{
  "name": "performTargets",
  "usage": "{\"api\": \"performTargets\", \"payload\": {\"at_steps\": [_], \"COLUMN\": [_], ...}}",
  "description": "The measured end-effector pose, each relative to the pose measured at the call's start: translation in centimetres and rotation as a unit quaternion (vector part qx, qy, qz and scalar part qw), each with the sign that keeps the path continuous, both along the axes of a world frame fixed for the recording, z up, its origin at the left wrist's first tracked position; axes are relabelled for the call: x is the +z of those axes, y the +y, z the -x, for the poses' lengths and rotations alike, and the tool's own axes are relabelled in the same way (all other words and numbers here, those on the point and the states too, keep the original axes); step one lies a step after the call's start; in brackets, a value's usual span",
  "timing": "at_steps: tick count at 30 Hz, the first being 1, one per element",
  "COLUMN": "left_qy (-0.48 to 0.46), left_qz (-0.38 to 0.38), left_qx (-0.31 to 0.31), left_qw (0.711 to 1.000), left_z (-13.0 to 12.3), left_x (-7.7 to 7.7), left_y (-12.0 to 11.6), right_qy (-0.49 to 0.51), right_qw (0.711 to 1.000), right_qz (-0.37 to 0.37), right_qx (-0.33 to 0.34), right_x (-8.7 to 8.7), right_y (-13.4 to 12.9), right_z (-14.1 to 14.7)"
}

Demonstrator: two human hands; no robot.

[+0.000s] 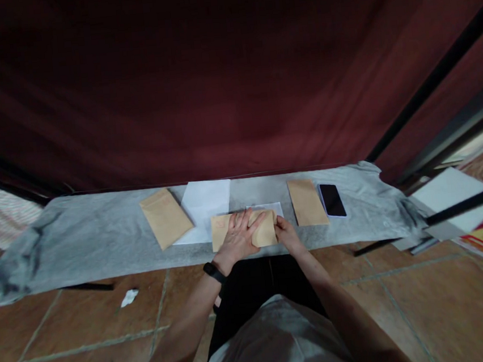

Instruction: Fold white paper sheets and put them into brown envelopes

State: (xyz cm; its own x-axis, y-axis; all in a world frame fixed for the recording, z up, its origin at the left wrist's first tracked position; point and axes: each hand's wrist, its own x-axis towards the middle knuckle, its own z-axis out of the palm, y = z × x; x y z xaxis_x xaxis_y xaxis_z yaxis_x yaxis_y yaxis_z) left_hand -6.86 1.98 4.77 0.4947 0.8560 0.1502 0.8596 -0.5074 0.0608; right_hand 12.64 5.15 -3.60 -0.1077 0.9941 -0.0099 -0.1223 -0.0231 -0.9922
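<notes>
A brown paper envelope (266, 233) lies crosswise at the front of the cloth-covered bench, its right part lifted or folded. My left hand (239, 236) is laid flat across its middle with the fingers spread. At the right end, my right hand (288, 235) pinches the envelope's edge between thumb and fingers. Beneath and behind it shows the border of a small white sheet (276, 206). A larger white paper (203, 204) lies to the left, partly under the envelope. Farther left rests another brown envelope (166, 218), slightly angled.
Right of my hands lie a brown envelope (307, 203) and a phone (333, 200) with a dark screen. Grey cloth (109, 228) covers the narrow bench. A dark red curtain (233, 91) hangs behind, with a black frame bar (436, 71) at right. A crumpled tissue (129, 297) is on the tiled floor.
</notes>
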Motion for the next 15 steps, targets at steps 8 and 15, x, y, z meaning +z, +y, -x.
{"api": "performTargets", "payload": {"at_steps": [8,15], "left_qy": [-0.013,-0.022], "left_qz": [0.021,0.085], "left_qx": [-0.024,-0.018], "left_qw": [0.999,0.996], "left_z": [0.3,2.2], "left_x": [0.0,-0.7], "left_y": [-0.4,-0.1], "right_qy": [0.035,0.042], "right_qw": [0.994,0.994], "right_qz": [0.063,0.064], "right_qx": [0.078,0.074], "right_x": [1.7,1.9], "right_y": [-1.1,-1.3], "right_z": [0.2,0.6]}}
